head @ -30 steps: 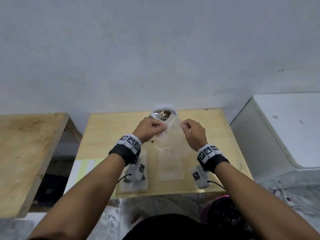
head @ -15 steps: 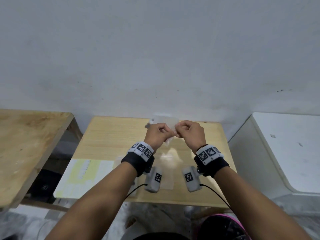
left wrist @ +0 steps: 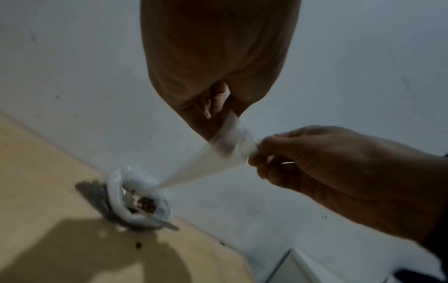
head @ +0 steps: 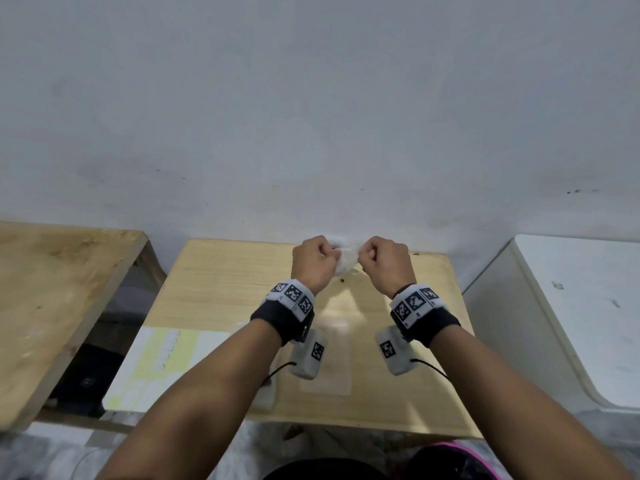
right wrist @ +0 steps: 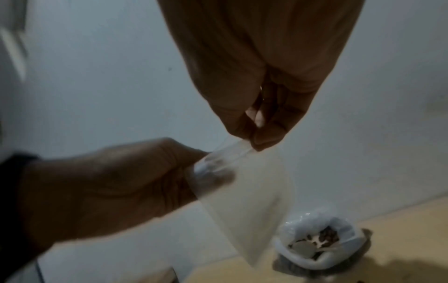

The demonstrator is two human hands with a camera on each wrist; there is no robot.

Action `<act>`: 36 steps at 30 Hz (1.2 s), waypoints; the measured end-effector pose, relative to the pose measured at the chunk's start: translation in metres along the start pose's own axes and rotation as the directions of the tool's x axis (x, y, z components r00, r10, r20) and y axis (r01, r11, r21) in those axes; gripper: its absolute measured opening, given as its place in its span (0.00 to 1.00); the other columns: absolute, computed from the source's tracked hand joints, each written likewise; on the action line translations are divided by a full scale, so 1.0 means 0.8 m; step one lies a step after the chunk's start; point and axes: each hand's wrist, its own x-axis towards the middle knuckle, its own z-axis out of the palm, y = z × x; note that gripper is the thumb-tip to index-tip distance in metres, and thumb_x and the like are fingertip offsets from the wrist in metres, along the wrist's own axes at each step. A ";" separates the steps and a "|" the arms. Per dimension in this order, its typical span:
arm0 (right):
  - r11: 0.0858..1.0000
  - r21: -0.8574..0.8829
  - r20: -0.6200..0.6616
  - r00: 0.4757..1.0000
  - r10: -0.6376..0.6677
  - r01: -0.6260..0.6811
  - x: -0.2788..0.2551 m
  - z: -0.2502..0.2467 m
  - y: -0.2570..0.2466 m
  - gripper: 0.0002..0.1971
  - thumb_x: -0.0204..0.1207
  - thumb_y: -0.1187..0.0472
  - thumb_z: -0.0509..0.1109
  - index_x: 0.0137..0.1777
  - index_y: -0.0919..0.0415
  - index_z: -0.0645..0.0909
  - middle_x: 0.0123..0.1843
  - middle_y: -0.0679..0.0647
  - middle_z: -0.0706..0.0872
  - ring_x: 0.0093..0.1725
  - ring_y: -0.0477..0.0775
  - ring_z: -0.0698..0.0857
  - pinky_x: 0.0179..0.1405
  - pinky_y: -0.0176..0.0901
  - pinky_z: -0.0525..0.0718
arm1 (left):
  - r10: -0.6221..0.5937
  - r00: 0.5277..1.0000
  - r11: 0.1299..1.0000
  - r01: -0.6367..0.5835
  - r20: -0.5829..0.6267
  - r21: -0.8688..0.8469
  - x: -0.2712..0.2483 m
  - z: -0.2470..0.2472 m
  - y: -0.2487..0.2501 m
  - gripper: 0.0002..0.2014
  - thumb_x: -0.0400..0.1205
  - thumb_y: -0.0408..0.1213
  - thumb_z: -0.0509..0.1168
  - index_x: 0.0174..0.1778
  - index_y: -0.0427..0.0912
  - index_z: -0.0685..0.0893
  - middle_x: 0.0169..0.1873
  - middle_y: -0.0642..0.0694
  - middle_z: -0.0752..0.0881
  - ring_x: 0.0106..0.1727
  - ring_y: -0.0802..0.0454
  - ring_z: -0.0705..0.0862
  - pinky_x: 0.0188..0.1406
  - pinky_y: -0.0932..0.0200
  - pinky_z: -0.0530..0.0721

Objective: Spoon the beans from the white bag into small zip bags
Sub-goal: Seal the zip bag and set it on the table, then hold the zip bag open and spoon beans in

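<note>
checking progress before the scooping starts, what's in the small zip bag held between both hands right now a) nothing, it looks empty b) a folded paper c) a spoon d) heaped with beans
a: the small zip bag, pinched at its top by the left hand and right hand, looks see-through and empty; the beans sit in the white bag below.

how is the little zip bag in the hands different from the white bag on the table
The small zip bag is clear and looks empty; the white bag is opaque and holds beans.

The zip bag hangs in the air, pinched at its top by the left hand and right hand; the white bag sits untouched on the wooden table by the wall.

The zip bag is flat; the white bag is bulging, its rim rolled open.

Both are soft plastic.
</note>
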 end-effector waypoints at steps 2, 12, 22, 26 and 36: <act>0.996 -0.080 0.022 0.999 -0.047 0.048 0.007 -0.002 -0.002 0.09 0.78 0.61 0.66 0.39 0.62 0.83 0.32 0.56 0.87 0.37 0.59 0.85 0.38 0.51 0.84 | 0.062 0.998 0.986 -0.066 0.031 0.150 0.012 -0.004 0.000 0.12 0.79 0.32 0.66 0.30 0.41 0.74 0.31 0.42 0.85 0.37 0.44 0.86 0.35 0.53 0.83; 0.976 -0.158 0.120 0.984 -0.132 0.150 0.049 0.011 -0.031 0.07 0.76 0.57 0.67 0.45 0.57 0.86 0.35 0.49 0.87 0.40 0.54 0.85 0.43 0.46 0.82 | 0.227 0.968 0.942 -0.245 0.105 0.228 0.063 -0.014 0.007 0.07 0.79 0.33 0.65 0.48 0.41 0.88 0.32 0.44 0.88 0.34 0.49 0.86 0.37 0.55 0.86; 0.926 -0.376 0.160 0.987 0.020 0.042 0.087 0.035 -0.038 0.12 0.73 0.64 0.64 0.50 0.57 0.88 0.45 0.59 0.88 0.49 0.64 0.84 0.41 0.46 0.76 | 0.132 0.961 0.894 -0.221 0.241 0.389 0.112 -0.036 -0.006 0.09 0.78 0.27 0.62 0.44 0.43 0.87 0.36 0.37 0.87 0.24 0.53 0.87 0.29 0.63 0.84; 0.902 -0.429 0.045 0.998 -0.039 0.055 0.096 0.036 -0.031 0.14 0.80 0.63 0.62 0.57 0.56 0.88 0.53 0.58 0.85 0.52 0.64 0.83 0.46 0.49 0.79 | 0.132 0.925 0.847 -0.291 0.355 0.444 0.123 -0.040 0.001 0.11 0.77 0.25 0.64 0.34 0.44 0.84 0.37 0.40 0.85 0.24 0.51 0.88 0.23 0.68 0.79; 0.906 -0.383 0.171 0.978 -0.122 0.180 0.107 0.040 -0.028 0.12 0.82 0.58 0.62 0.56 0.50 0.87 0.50 0.54 0.88 0.50 0.60 0.84 0.50 0.55 0.83 | 0.179 0.939 0.867 -0.291 0.292 0.405 0.147 -0.046 -0.002 0.06 0.77 0.34 0.70 0.38 0.41 0.92 0.26 0.52 0.81 0.36 0.48 0.84 0.34 0.61 0.77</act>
